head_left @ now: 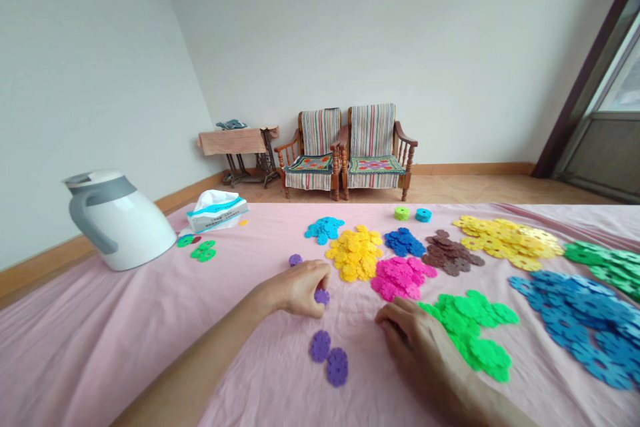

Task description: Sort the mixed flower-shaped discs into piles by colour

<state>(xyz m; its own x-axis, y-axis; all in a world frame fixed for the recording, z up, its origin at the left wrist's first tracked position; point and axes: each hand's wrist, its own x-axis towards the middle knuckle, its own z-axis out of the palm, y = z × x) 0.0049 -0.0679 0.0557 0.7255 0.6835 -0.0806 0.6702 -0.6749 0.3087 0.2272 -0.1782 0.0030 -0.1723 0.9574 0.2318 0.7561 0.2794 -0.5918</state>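
Observation:
My left hand [300, 285] is closed around a purple snowflake disc [322, 296], pinched between thumb and fingers just above the cloth. Behind it lies another purple disc [295, 259], partly covered by the hand. Two purple discs, a farther one [321, 346] and a nearer one [337, 367], lie overlapping or touching in front. My right hand [413, 333] rests on the cloth with curled fingers; whatever is under the fingertips is hidden. It sits between the pink disc pile [400, 278] and the bright green pile [473, 327].
Yellow [355, 252], light blue [324, 230], dark blue [404, 241] and brown [450, 253] disc piles lie beyond my hands. Larger blue discs [585, 320] spread at right. A white jug [133, 223] and a tissue pack [216, 211] stand left on the pink cloth [240, 373].

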